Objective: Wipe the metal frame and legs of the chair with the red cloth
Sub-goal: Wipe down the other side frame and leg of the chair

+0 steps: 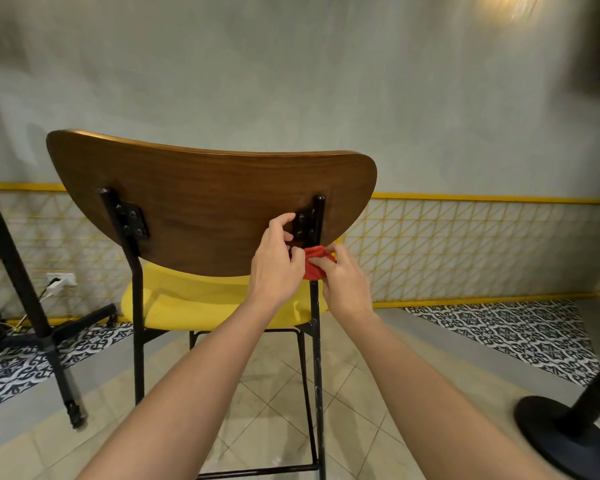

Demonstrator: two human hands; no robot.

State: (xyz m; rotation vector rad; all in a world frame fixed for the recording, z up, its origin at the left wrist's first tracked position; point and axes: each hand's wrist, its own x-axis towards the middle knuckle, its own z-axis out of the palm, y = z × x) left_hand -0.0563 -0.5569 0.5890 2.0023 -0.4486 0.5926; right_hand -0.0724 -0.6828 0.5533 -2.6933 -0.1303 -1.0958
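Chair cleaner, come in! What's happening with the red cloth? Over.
Right grip holds red cloth on chair's black post. Left grip beside it, hold unclear. Nothing in the way.

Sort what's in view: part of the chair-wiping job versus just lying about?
In the job: red cloth, right hand gripping it, left hand beside it, chair's black metal frame.
Lying about: table leg, round pedestal base, wall socket.

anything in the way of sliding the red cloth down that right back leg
Nothing loose blocks it. The red cloth is at the right back leg, held by the left hand and right hand. Below, only the seat frame bar and a floor crossbar join the leg on its left side.
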